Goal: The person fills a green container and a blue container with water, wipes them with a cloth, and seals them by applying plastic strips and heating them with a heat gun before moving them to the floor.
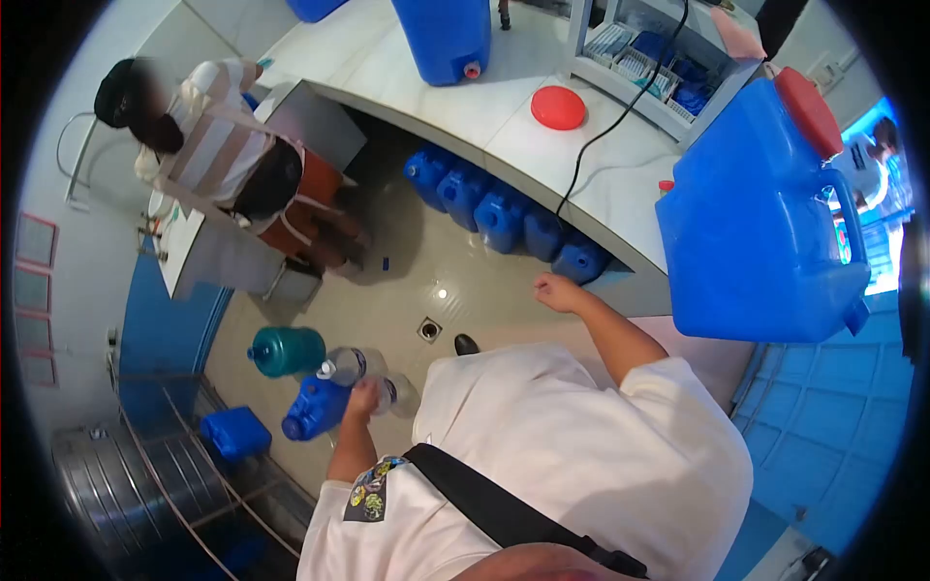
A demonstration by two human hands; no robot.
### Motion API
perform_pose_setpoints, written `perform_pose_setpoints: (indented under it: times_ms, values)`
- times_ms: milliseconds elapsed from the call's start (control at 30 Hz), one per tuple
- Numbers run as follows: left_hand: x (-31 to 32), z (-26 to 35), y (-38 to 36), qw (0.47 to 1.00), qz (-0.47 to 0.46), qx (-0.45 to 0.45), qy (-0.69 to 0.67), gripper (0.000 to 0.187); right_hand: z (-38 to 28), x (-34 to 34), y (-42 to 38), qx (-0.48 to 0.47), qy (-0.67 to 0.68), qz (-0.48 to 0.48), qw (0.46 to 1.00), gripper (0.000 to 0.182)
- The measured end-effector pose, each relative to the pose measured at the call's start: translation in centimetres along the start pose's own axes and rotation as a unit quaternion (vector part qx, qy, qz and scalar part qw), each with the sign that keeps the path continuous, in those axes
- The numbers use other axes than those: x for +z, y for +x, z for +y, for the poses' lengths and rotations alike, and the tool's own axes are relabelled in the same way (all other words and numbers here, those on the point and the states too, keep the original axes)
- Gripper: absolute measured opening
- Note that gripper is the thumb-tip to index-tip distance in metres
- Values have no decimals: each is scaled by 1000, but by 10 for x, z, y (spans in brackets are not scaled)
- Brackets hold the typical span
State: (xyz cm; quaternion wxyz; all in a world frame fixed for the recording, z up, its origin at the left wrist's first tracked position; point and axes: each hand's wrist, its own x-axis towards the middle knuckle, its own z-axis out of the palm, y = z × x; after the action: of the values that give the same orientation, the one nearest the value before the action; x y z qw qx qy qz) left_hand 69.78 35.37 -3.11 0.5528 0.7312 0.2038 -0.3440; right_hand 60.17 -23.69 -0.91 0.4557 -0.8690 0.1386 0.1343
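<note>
Bottle [363,373] in left hand [362,399]

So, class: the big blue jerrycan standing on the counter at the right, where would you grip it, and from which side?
Probably the blue jerrycan is best taken by the loop handle moulded into its right-hand edge, just below the red cap. It stands upright on the white counter, with that edge facing away from the counter, so a hand could come from that open side and curl through the loop.

The person wears a white short-sleeved shirt [581,445]. A black strap [504,508] crosses it diagonally from 9 toward 5 o'clock. A colourful patch [368,491] sits on the sleeve at 7 o'clock; both forearms are bare.
</note>
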Motion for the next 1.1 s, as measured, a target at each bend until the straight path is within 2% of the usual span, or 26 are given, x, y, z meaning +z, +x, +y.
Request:
perform_pose_setpoints:
  times_ms: [33,67,100,133,167,233,300,367,433,500,567,600,633,733,800,833,900,933,1000,1033,1100]
  values:
    - [6,57,36,998,-43,14,35,22,-11,-8,-8,4,0,13,1000,39]
    - [20,113,59,993,-110,49,12,22,-30,-21,-19,23,50,48,997,38]
    - [52,176,66,995,-80,63,16,25,-48,-30,-24,42,101,82,991,38]
    - [75,223,88,987,-135,86,15,27,-59,-37,-20,45,101,90,990,38]
    - [114,289,60,981,-159,108,15,27,-67,-43,-17,47,143,119,981,37]
    - [168,366,81,957,-256,139,2,29,-94,-60,-13,51,188,156,968,36]
    - [225,429,96,931,-332,152,8,32,-146,-96,-7,-7,212,199,957,35]
    - [284,480,85,945,-300,130,18,38,-186,-131,5,-8,202,217,955,34]
    - [335,516,102,946,-303,114,-8,40,-208,-166,25,-103,145,277,944,34]
    - [373,534,119,948,-300,100,-37,44,-231,-204,45,-133,131,283,941,35]
    - [408,554,153,953,-292,51,-61,48,-244,-242,77,-181,87,340,919,35]
    - [419,561,171,947,-314,21,-57,54,-242,-259,102,-197,62,364,908,36]
    - [431,567,173,953,-296,5,-66,61,-247,-277,123,-205,65,362,907,36]
    - [458,585,178,958,-262,-30,-114,70,-260,-332,188,-190,16,382,904,38]
    - [468,596,173,956,-256,-69,-127,60,-257,-358,240,-137,-90,401,901,40]
    - [471,600,172,956,-250,-83,-128,56,-255,-369,263,-142,-89,400,901,40]
    - [469,603,173,948,-270,-97,-139,50,-254,-387,301,-51,-176,393,901,49]
    - [468,605,175,937,-296,-113,-145,44,-255,-393,317,-54,-176,392,901,49]
    - [467,612,175,928,-301,-123,-180,39,-254,-400,345,31,-227,372,899,54]
    - [466,615,174,918,-307,-134,-212,35,-254,-402,357,32,-225,371,900,54]
    - [469,613,190,920,-314,-146,-184,29,-254,-408,380,53,-247,378,891,59]
